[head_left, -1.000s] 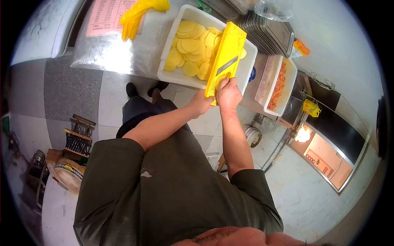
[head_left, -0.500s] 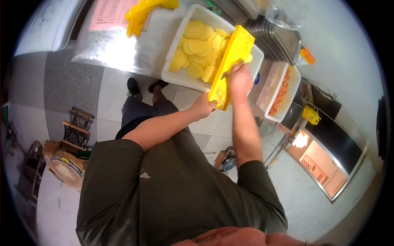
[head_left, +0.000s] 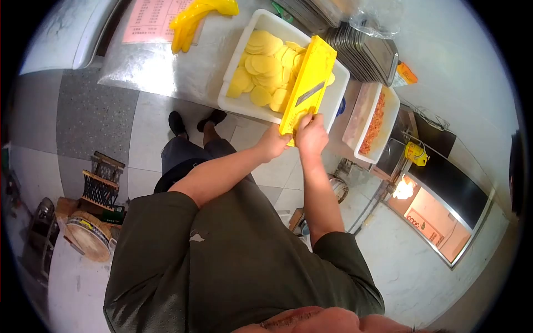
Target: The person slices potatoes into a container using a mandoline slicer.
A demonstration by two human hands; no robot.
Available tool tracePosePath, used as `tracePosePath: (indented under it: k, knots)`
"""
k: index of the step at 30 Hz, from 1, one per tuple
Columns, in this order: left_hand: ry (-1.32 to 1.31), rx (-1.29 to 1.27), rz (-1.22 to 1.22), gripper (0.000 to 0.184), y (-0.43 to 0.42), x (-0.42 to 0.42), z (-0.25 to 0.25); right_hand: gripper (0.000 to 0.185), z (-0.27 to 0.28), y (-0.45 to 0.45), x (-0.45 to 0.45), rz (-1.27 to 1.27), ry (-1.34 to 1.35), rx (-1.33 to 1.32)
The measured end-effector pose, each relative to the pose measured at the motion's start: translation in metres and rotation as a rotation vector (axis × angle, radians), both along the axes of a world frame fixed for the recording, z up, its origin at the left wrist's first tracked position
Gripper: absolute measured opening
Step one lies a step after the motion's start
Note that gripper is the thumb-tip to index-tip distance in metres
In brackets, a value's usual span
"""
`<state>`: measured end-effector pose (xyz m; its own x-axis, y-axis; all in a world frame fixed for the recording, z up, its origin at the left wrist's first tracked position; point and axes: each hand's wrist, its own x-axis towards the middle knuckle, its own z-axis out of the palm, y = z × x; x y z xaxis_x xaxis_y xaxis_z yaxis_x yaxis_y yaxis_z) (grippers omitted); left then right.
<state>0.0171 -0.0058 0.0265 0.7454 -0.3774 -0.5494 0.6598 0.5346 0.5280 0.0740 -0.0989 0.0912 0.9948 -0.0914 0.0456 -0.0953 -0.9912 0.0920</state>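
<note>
Slicer (head_left: pixel 311 77) slants lengthwise to upper right across tub (head_left: pixel 333 94); left hand (head_left: pixel 272 143) grips its near end, right hand (head_left: pixel 312 136) curled, contents hidden.

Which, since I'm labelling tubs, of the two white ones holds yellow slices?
The larger white tub, partly hidden by the yellow slicer; the smaller white tub holds reddish-orange bits instead.

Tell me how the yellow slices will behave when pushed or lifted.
The yellow slices look thin, so each is probably light and may break if bent. Overlapping loosely in the white tub, they would likely slide over one another.
</note>
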Motion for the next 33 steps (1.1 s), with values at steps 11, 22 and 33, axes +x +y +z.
tracePosePath:
  k: [11, 22, 33]
  knots:
    - [0.006, 0.141, -0.134, 0.037, -0.014, -0.006, -0.023, 0.031, -0.018, -0.003, 0.096, 0.054, -0.042, 0.049]
    - [0.021, 0.100, -0.019, 0.037, -0.006, -0.001, -0.004, 0.032, 0.001, 0.009, 0.058, 0.057, -0.038, 0.069]
    - [-0.001, -0.071, -0.050, 0.045, 0.001, 0.003, 0.001, 0.031, 0.005, 0.009, -0.008, -0.085, 0.111, 0.065]
